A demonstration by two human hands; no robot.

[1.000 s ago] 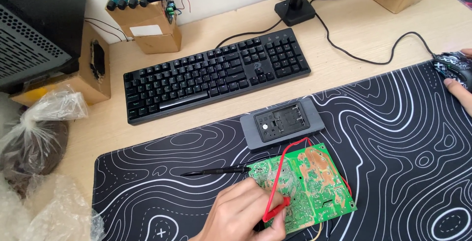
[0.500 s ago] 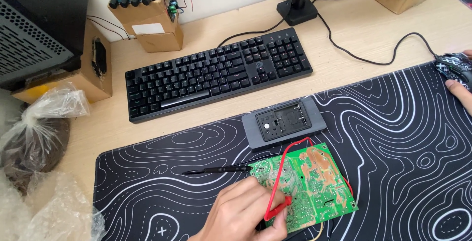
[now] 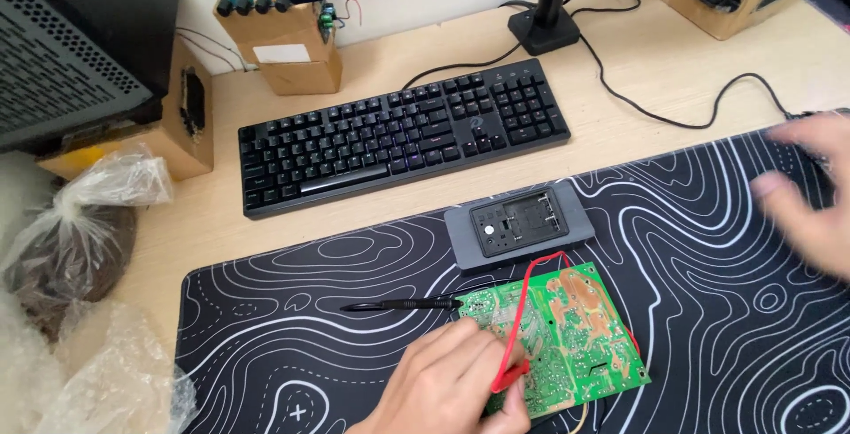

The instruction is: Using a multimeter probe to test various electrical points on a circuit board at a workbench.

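Observation:
A green circuit board (image 3: pixel 567 337) lies on the black desk mat (image 3: pixel 708 310) with white wavy lines, near its front edge. My left hand (image 3: pixel 447 385) rests on the board's left part and pinches a red test probe (image 3: pixel 511 372). The probe's red wire (image 3: pixel 529 297) loops up over the board. A black probe (image 3: pixel 403 305) lies flat on the mat just left of the board, by my fingertips. My right hand (image 3: pixel 810 199) is blurred at the right edge above the mat, fingers apart, holding nothing that I can see.
A grey flat device with a black inset (image 3: pixel 521 226) sits just behind the board. Behind it are a black keyboard (image 3: pixel 403 137), a monitor stand (image 3: pixel 549 31) with cables, and cardboard boxes (image 3: pixel 283 53). Crumpled plastic bags (image 3: pixel 80 248) and a black computer case (image 3: pixel 80 44) fill the left side.
My right hand has come off the black mouse at the right edge and moves inward over the mat, blurred. My left hand and the red probe stay on the board.

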